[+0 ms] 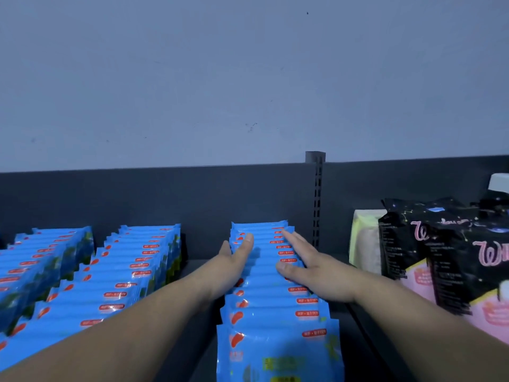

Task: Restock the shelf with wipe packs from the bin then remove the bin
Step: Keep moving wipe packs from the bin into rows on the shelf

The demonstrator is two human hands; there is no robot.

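- Head view: your left hand [234, 261] lies against the left edge of the right row [278, 301] of packs, which stands on the shelf [199, 274]. Its grip is slack, with straight fingers holding nothing.
- Your right hand [316, 271] lies flat on the row's right top edge, fingers straight and spread, its grip likewise unclosed.
- The step looks like squaring this row. Press evenly from both sides so the upright packs line up without toppling.
- Soft packs will likely bulge or slide, so push gently, far end first.
- Leave the gap to the middle row [132, 271], and mind the black bags [440, 257] on the right.
- The bin is out of view, so removing it is probably still to come.
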